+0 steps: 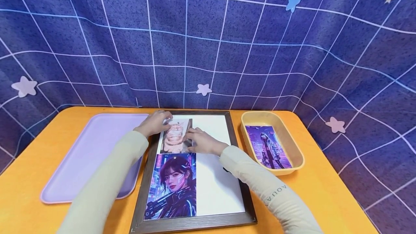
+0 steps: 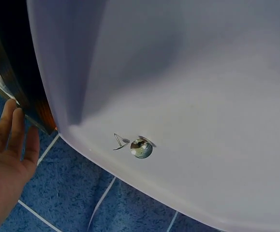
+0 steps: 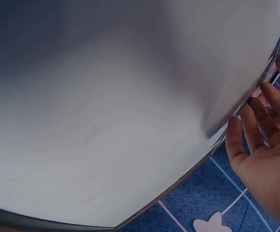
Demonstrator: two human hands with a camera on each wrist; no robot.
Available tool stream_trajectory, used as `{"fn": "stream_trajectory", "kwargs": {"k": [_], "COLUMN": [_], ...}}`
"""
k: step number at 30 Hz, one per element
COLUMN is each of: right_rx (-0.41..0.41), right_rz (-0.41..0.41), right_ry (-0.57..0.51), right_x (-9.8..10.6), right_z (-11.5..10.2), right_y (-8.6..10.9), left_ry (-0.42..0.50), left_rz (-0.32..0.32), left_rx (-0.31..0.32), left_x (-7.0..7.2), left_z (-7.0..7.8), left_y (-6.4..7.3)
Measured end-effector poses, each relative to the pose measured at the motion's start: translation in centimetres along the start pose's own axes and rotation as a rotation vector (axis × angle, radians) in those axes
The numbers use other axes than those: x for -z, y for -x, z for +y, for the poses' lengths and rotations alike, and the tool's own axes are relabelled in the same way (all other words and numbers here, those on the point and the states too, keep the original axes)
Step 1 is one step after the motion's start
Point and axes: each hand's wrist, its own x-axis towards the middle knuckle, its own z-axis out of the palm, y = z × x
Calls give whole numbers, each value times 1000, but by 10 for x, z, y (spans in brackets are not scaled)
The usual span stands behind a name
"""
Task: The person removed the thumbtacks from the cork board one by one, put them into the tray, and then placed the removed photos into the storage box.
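Note:
A cat picture [image 1: 175,136] lies on the white panel of a dark photo frame [image 1: 195,222], in its upper left part. My left hand [image 1: 155,122] rests at the picture's upper left corner, with its fingertips over the frame's edge. At the picture's right edge, the fingertips of my right hand [image 1: 205,142] touch it. Both wrist views show the left hand [image 2: 9,150] and right hand [image 3: 265,130] with fingers fairly straight. Directly below the cat picture lies a purple print of a dark-haired figure [image 1: 173,187].
Left of the frame is a lilac tray [image 1: 97,151], with a small shiny round piece [image 2: 141,148] in the left wrist view. To the right stands a yellow bin [image 1: 300,161] holding another purple print [image 1: 268,147]. A blue gridded curtain [image 1: 182,46] hangs behind the table.

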Motion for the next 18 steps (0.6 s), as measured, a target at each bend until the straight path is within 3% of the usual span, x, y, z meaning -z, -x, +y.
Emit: {"fn": "stream_trajectory", "kwargs": {"k": [18], "right_rx": [24], "right_rz": [-5], "right_ry": [-8], "right_x": [2], "right_z": [-1], "right_y": [-1], "left_ry": [-60], "left_rz": [40], "left_rx": [-40], "left_x": [-2], "left_z": [-2], "left_y": [-4]}}
